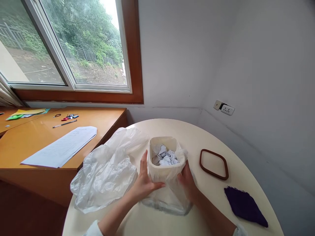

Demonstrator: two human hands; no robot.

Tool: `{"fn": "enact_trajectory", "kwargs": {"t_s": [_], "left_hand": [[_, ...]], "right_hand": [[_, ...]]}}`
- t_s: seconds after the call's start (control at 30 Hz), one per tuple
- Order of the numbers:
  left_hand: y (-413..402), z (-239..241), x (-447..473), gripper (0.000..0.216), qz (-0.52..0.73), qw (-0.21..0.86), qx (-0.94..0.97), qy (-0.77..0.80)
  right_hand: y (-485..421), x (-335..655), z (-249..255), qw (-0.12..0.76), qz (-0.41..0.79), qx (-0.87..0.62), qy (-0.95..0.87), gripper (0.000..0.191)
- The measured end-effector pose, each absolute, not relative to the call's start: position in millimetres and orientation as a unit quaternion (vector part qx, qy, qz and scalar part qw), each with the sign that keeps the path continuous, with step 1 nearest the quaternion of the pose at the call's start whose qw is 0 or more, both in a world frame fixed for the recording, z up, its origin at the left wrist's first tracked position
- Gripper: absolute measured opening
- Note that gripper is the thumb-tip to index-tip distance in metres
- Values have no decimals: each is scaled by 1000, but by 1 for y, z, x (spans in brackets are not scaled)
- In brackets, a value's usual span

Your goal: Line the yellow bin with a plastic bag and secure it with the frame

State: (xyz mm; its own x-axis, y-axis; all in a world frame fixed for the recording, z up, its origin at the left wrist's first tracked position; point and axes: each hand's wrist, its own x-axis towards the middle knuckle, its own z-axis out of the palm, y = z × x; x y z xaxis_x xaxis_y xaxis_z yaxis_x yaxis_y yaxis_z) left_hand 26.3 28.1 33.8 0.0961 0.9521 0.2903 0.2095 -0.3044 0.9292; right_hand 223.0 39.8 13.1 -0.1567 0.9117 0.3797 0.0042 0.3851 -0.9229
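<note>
A small cream trash bin (157, 169) stands on the round table, lined with a thin clear plastic bag (169, 193) that is folded over its rim and hangs down the front. Crumpled white paper scraps (166, 157) lie inside it. My left hand (145, 179) is against the bin's left side, thumb stretched across the front and fingers along the wall. On the right side, my right hand (188, 183) presses the bag and bin, its fingers partly hidden behind them. Between them the two hands clasp the bin.
A large crumpled plastic bag (108, 173) spreads over the table's left. To the right lie a brown rounded frame (202, 160) and a dark purple cloth (246, 206). The wooden desk (108, 119) at left bears paper sheets (64, 146), a pen (64, 124) and small items.
</note>
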Motion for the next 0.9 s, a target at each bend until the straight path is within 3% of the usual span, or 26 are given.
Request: {"fn": "enact_trajectory", "kwargs": {"t_s": [0.07, 0.17, 0.27, 0.4, 0.53, 0.9], "left_hand": [[22, 44, 18, 108, 508, 291, 656, 476], [12, 66, 14, 76, 543, 111, 697, 455], [8, 94, 26, 53, 508, -10, 780, 364], [14, 121, 53, 46, 387, -46, 874, 291], [24, 123, 64, 27, 317, -63, 896, 304], [25, 145, 7, 18, 227, -46, 910, 345]], "right_hand": [[40, 234, 22, 589, 400, -359, -604, 61], [51, 253, 40, 658, 325, -381, -562, 46], [70, 269, 66, 629, 258, -412, -607, 39], [94, 274, 96, 517, 194, -368, -748, 46], [105, 269, 101, 420, 215, -296, -831, 48], [104, 259, 96, 425, 221, -305, -823, 37]]}}
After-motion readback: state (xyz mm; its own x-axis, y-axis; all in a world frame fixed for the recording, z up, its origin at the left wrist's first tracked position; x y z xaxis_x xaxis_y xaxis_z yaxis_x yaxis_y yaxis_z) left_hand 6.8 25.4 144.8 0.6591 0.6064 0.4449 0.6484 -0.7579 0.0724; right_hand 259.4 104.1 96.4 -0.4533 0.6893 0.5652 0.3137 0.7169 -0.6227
